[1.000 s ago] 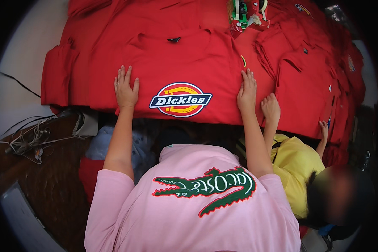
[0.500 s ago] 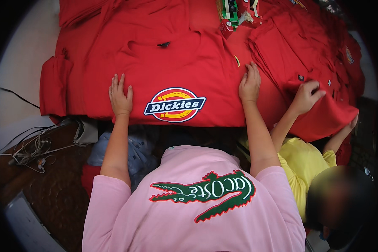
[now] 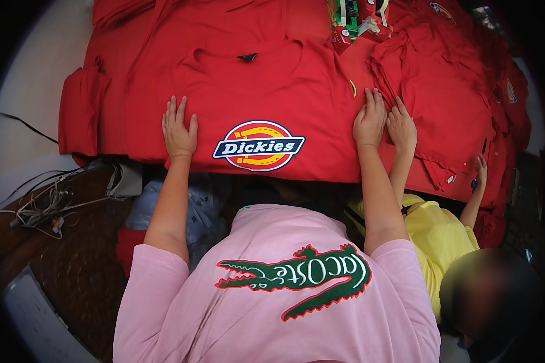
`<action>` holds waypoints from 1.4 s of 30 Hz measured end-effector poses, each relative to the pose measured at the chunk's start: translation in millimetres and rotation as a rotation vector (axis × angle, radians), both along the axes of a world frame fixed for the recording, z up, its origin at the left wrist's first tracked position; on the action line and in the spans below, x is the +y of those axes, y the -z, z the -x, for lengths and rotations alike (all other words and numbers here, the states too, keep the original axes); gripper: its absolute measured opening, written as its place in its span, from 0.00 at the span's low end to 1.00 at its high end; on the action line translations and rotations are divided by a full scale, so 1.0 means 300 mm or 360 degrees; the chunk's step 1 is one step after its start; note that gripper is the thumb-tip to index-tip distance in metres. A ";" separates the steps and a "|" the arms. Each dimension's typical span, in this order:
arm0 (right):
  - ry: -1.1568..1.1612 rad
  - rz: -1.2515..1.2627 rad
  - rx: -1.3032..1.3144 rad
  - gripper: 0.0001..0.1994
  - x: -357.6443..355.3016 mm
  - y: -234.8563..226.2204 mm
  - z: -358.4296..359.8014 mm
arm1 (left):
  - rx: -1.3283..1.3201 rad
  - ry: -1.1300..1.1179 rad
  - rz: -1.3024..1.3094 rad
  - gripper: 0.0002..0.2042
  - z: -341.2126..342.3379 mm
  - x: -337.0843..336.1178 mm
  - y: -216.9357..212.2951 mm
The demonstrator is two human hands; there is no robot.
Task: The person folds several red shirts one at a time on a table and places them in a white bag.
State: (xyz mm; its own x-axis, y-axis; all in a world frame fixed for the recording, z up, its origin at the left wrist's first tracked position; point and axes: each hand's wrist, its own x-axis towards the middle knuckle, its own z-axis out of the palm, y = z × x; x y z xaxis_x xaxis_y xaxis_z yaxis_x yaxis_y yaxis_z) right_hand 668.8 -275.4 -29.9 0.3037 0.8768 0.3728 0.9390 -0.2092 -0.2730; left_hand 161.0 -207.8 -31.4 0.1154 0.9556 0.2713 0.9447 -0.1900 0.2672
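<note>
A folded red T-shirt (image 3: 248, 91) lies flat in front of me, its neckline away from me and a coloured printed emblem (image 3: 259, 146) near its lower edge. My left hand (image 3: 179, 128) rests on the left side of the shirt, fingers stretched out and thumb apart. On the right edge of the shirt lies my right hand (image 3: 369, 121), flat with fingers extended. Neither hand grips anything. A co-worker's hand (image 3: 401, 127) is right beside my right hand, resting on the red cloth there.
More red shirts (image 3: 430, 91) lie in a pile on the right, by a co-worker in yellow (image 3: 439, 236). Tape dispensers (image 3: 360, 21) stand at the back. Another folded red garment (image 3: 82, 112) is at the left edge. Tangled cables (image 3: 45, 209) lie lower left.
My hands stay flat on the shirt's sides; the view has shifted slightly. The co-worker's hand has moved left to beside my right hand, and the red cloth they lifted now lies down.
</note>
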 end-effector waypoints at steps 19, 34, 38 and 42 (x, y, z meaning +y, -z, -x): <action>0.0033 -0.0006 -0.0023 0.24 -0.003 0.000 -0.002 | 0.0000 -0.0024 0.0050 0.30 -0.010 0.000 -0.008; 0.0097 -0.0441 0.1271 0.14 0.442 -0.153 -0.073 | 0.0019 -0.0017 0.0034 0.29 -0.015 0.006 -0.010; 0.0186 -0.0708 0.0953 0.15 0.619 -0.150 -0.221 | 0.0033 -0.0037 0.0042 0.29 -0.013 0.000 -0.018; 0.0316 -0.0532 0.0743 0.18 0.753 -0.180 -0.458 | 0.0013 -0.0010 0.0047 0.30 -0.029 0.019 -0.017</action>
State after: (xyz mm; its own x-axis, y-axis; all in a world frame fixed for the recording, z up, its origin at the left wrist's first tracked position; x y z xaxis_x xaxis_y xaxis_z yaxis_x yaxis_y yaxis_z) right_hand 806.2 -49.4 24.0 0.6472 0.6450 0.4063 0.6562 -0.2001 -0.7276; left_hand 169.8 -202.1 -26.3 0.1115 0.9639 0.2417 0.9480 -0.1761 0.2650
